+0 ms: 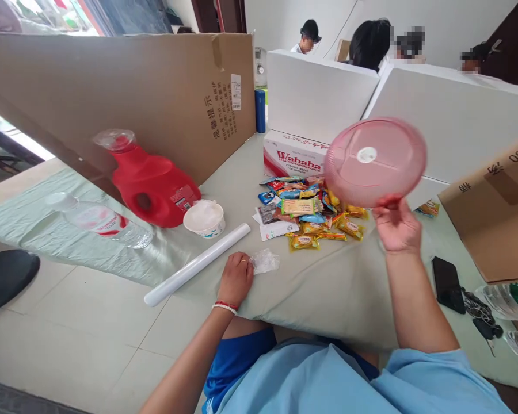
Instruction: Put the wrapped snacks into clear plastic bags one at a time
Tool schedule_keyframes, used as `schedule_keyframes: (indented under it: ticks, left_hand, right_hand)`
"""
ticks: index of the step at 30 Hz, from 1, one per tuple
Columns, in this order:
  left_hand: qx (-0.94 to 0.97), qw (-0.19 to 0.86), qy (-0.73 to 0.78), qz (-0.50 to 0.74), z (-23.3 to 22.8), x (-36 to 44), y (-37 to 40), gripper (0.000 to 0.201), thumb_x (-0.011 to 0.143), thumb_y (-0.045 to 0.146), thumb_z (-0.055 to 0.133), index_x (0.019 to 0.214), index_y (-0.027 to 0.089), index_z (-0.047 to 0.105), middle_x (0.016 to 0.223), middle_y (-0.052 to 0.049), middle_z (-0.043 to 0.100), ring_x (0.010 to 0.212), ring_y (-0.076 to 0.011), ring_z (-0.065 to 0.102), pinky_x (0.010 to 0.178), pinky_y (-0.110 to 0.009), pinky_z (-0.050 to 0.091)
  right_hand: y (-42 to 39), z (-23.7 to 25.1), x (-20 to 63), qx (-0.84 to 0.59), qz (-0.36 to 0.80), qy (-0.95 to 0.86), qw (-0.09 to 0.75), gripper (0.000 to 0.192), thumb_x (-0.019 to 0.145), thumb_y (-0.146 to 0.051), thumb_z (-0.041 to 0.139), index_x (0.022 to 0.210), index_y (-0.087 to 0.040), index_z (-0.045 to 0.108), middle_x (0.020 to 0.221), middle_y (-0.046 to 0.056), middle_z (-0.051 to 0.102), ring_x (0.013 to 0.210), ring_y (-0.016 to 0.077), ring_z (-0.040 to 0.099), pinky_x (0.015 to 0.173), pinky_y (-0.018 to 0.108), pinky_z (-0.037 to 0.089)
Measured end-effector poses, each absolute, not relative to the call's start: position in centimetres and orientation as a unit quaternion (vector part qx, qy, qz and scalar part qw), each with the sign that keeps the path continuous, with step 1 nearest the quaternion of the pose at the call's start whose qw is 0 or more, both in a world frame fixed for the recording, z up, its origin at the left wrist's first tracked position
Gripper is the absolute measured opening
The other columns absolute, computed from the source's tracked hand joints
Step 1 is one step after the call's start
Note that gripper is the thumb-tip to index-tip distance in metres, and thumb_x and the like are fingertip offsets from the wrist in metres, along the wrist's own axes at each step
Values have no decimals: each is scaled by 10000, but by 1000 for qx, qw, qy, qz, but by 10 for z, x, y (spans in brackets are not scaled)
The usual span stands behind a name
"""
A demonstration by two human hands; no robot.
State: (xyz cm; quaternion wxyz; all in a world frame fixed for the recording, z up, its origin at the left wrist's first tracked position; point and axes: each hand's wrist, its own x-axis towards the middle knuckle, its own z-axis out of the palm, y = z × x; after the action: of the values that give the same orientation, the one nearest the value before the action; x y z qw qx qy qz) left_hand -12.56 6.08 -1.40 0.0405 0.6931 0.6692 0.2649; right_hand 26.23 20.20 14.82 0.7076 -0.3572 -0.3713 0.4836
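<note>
My right hand (397, 227) grips the lower rim of a round, see-through pink plastic dish (380, 184), raised and tilted so that its face with a white round sticker shows. The dish's edge is slightly blurred. On the tabletop, my left hand (237, 279) lies with its fingers curled at the edge of a crumpled clear plastic film (265, 261). Just left of it lies a white roll (198, 263). Behind the hands, a heap of wrapped snacks (302, 208) spreads in front of a Wahaha carton (293, 155); the dish covers a corner of the carton.
At left are a paper bowl (205, 218) with plastic in it, a red jug (153, 187) and a water bottle (101, 221). Cardboard (155, 86) and white panels (323, 92) wall the table. A phone (448, 284) and keys (479, 307) lie right. People sit beyond.
</note>
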Motion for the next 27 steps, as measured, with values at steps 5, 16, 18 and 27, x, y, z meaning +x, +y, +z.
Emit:
schedule_keyframes:
  ticks: [5,16,18,27]
  left_hand:
    - [702,29,666,250,-18,-127,64,241,995,306,381,904,223,588,989,-129,643,1011,-318,591,949,-480,517]
    - [613,50,723,315,-31,-136,46,348,979,442,405,988,190,645,1071,-123,709,1049,-288,667,951,-433,540]
    - [613,30,723,317,-35,-134,36,351,980,440,417,981,183,655,1076,-125,712,1060,-284,669,965,-422,536]
    - [656,-98,698,270,-43,-116,31,322,1010,333,427,987,139,684,1085,-177,712,1054,-311,645,964,-458,543]
  right_hand:
    - [166,182,381,-501,216,-425,723,120,811,-464,705,774,-356,667,873,73,689,888,261,705,694,472,548]
    - [157,160,535,-759,-40,-563,325,206,890,-362,556,984,-243,695,960,130,737,900,290,647,885,477,486]
    - [162,145,541,-774,-43,-590,224,203,888,-295,541,946,-193,707,964,157,735,954,315,641,925,473,468]
    - [208,74,547,-798,49,-588,125,224,854,-219,622,1033,-174,750,1088,178,741,1031,320,664,938,464,481]
